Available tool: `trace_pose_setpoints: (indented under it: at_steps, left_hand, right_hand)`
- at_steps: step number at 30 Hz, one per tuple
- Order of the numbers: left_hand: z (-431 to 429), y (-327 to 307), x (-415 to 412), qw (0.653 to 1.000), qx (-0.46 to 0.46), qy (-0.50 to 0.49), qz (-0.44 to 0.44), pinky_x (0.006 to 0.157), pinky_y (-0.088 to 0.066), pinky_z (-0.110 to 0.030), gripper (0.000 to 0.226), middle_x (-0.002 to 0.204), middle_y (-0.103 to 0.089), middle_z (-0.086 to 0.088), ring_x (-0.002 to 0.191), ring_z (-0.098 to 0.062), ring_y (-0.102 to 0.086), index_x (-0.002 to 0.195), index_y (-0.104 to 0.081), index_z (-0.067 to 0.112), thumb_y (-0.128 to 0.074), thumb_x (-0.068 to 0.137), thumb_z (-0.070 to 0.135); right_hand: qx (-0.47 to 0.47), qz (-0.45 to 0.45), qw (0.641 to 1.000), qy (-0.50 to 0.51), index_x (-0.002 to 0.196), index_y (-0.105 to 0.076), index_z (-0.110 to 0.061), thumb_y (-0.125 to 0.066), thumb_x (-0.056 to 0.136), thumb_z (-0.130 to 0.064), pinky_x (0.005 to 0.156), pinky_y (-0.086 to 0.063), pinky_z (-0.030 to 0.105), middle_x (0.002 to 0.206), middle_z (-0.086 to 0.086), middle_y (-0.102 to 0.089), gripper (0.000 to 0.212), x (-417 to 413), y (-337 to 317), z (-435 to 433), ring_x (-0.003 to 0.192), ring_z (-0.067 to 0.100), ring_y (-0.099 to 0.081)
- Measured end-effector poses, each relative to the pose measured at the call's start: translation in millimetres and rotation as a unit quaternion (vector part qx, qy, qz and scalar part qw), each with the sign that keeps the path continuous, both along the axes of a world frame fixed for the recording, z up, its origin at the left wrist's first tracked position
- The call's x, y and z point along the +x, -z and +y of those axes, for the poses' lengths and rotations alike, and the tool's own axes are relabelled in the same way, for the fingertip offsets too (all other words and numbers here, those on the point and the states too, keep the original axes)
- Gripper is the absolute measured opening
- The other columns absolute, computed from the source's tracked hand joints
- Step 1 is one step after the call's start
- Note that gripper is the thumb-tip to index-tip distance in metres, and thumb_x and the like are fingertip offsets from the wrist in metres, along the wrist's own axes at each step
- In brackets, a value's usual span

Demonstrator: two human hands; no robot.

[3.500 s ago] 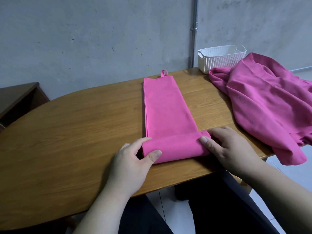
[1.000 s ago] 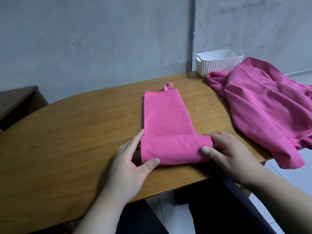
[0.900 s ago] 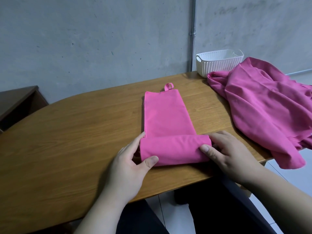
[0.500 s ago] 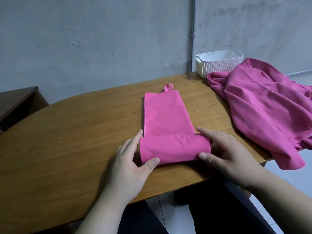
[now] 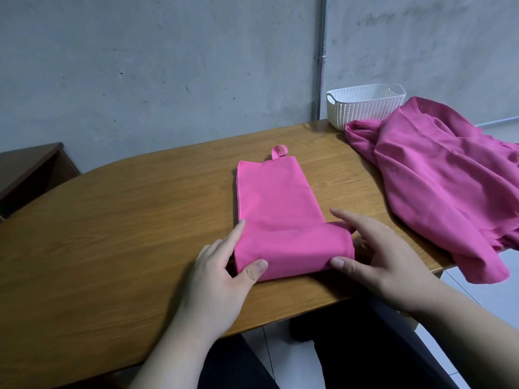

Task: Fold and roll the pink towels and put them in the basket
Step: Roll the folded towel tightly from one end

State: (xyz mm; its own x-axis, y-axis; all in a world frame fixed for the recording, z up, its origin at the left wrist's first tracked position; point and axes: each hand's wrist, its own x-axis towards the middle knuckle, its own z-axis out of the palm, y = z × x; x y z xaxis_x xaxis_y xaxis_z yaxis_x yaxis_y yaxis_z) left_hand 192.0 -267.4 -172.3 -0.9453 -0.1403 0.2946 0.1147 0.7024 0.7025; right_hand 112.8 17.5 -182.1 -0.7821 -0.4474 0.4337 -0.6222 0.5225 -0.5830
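A pink towel point(image 5: 276, 203) folded into a long strip lies on the wooden table point(image 5: 112, 220), its hanging loop pointing at the wall. Its near end is rolled into a thick roll point(image 5: 292, 248). My left hand point(image 5: 222, 276) holds the roll's left end, thumb on the front, fingers along the side. At the right end my right hand point(image 5: 373, 256) has its thumb on the front and its fingers stretched over the top. A white woven basket point(image 5: 365, 108) stands at the table's far right corner, and what it holds cannot be seen.
A heap of loose pink towels point(image 5: 438, 175) covers the table's right side and hangs over its edge, touching the basket. A dark wooden cabinet point(image 5: 31, 172) stands at the left by the grey wall. My legs are under the table's near edge.
The roll has grown thicker and moved away from me, so the flat strip is shorter. My right hand's fingers have stretched out over the roll's right end.
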Motion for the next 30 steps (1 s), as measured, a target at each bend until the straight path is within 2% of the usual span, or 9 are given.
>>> trace_pose_setpoints:
  at_steps: [2,6,11,15,17,20,24,26,30]
  left_hand:
    - [-0.7,0.0,0.8,1.0,-0.019,0.007,0.016,0.101,-0.027,-0.008,0.076,0.124,-0.044,0.04,0.124,0.014,-0.036,0.145,-0.031,0.053,-0.072,0.081,0.058]
    - [-3.0,-0.3,3.2,1.0,-0.002,0.016,0.021,0.102,-0.028,-0.007,0.082,0.126,-0.041,0.049,0.129,0.014,-0.038,0.139,-0.036,0.058,-0.083,0.075,0.04]
    - [-5.2,4.6,1.4,0.999,0.037,0.013,0.015,0.103,-0.034,-0.014,0.065,0.121,-0.049,0.044,0.126,0.014,-0.043,0.138,-0.044,0.057,-0.068,0.079,0.065]
    - [-4.0,4.0,-0.8,0.999,0.043,0.004,0.008,0.106,-0.035,-0.02,0.067,0.124,-0.047,0.039,0.126,0.008,-0.045,0.144,-0.044,0.05,-0.062,0.082,0.07]
    - [-2.1,1.8,-0.5,0.999,0.033,0.001,0.008,0.102,-0.032,-0.013,0.072,0.119,-0.046,0.038,0.121,0.011,-0.043,0.144,-0.042,0.049,-0.058,0.079,0.073]
    - [-2.2,-0.1,1.2,1.0,0.001,0.016,0.021,0.101,-0.027,-0.007,0.078,0.125,-0.048,0.035,0.127,0.009,-0.039,0.148,-0.039,0.044,-0.058,0.078,0.074]
    - [-3.1,0.3,4.1,0.999,0.01,0.029,0.018,0.098,-0.024,0.002,0.083,0.122,-0.039,0.055,0.123,0.022,-0.036,0.142,-0.038,0.053,-0.073,0.068,0.06]
    - [-3.8,1.5,3.0,0.999,0.028,0.028,0.013,0.095,-0.026,0.002,0.078,0.116,-0.044,0.054,0.119,0.023,-0.039,0.139,-0.042,0.056,-0.069,0.066,0.068]
    - [-5.5,4.2,0.3,0.998,0.058,0.023,0.007,0.105,-0.034,-0.016,0.079,0.126,-0.052,0.038,0.126,0.011,-0.045,0.143,-0.045,0.052,-0.059,0.069,0.074]
  right_hand:
    - [-0.003,0.003,1.0,0.007,0.142,-0.042,-0.047,-0.051,0.082,-0.081,0.093,-0.04,0.025,0.125,-0.03,-0.055,0.069,-0.3,0.0,-0.5,0.108,-0.006,-0.053]
    - [-0.004,-0.019,0.999,0.026,0.142,-0.051,-0.039,-0.044,0.09,-0.076,0.079,-0.043,0.03,0.095,-0.02,-0.065,0.064,-2.5,1.3,-1.0,0.089,0.006,-0.058]
    - [0.01,-0.005,0.999,0.04,0.14,-0.054,-0.029,-0.031,0.093,-0.079,0.087,-0.046,0.042,0.102,-0.02,-0.062,0.072,0.7,-2.1,-3.9,0.094,0.006,-0.054]
    - [0.01,-0.016,1.0,0.001,0.152,-0.038,-0.031,-0.051,0.084,-0.08,0.101,-0.043,0.036,0.127,-0.024,-0.053,0.085,0.1,0.6,-1.4,0.121,0.006,-0.052]
    - [-0.012,-0.038,0.999,-0.011,0.15,-0.036,-0.041,-0.057,0.081,-0.079,0.103,-0.043,0.033,0.134,-0.028,-0.051,0.081,0.8,-0.1,-0.8,0.123,0.003,-0.052]
    - [0.001,-0.014,1.0,0.008,0.144,-0.045,-0.042,-0.049,0.084,-0.082,0.097,-0.04,0.024,0.126,-0.033,-0.055,0.072,1.7,-2.7,-2.3,0.113,-0.004,-0.052]
    - [0.023,-0.013,0.999,0.041,0.14,-0.055,-0.029,-0.036,0.088,-0.083,0.087,-0.043,0.034,0.106,-0.011,-0.067,0.077,2.5,-2.5,-2.9,0.096,0.009,-0.057]
    - [0.018,-0.021,0.999,0.047,0.138,-0.058,-0.028,-0.033,0.086,-0.085,0.084,-0.042,0.034,0.099,-0.013,-0.064,0.081,3.0,-4.6,-4.2,0.094,0.01,-0.055]
    - [0.012,-0.023,0.999,0.02,0.148,-0.047,-0.026,-0.043,0.084,-0.084,0.099,-0.043,0.036,0.12,-0.015,-0.058,0.087,2.6,-4.3,-3.3,0.115,0.008,-0.053]
